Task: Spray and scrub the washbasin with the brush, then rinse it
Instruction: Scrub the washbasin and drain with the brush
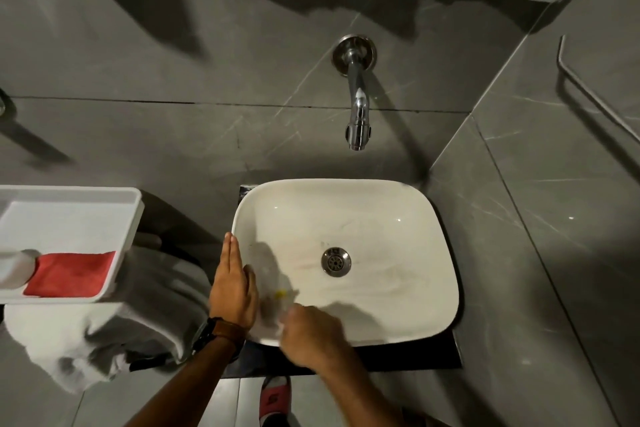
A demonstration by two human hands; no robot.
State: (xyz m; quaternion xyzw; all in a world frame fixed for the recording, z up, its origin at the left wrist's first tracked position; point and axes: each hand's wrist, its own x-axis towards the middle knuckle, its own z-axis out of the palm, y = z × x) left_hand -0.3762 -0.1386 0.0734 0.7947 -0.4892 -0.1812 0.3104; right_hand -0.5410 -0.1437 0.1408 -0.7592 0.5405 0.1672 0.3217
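A white washbasin (398, 215) stands on a dark shelf, with a metal drain (335, 261) near its middle. My left hand (232, 282) lies flat with straight fingers on the basin's left rim. My right hand (310, 336) is blurred at the near left corner of the bowl, closed on a pale brush (277, 298) with a yellow spot; the brush is smeared by motion and mostly hidden. A chrome tap (358, 104) juts from the wall above the basin. No water runs from it.
A white tray (69, 198) at the left holds a red cloth (71, 274) and a white bottle (14, 269). Grey towels (114, 329) are piled below it. A grey tiled wall stands close on the right. My shoe (275, 399) shows below the shelf.
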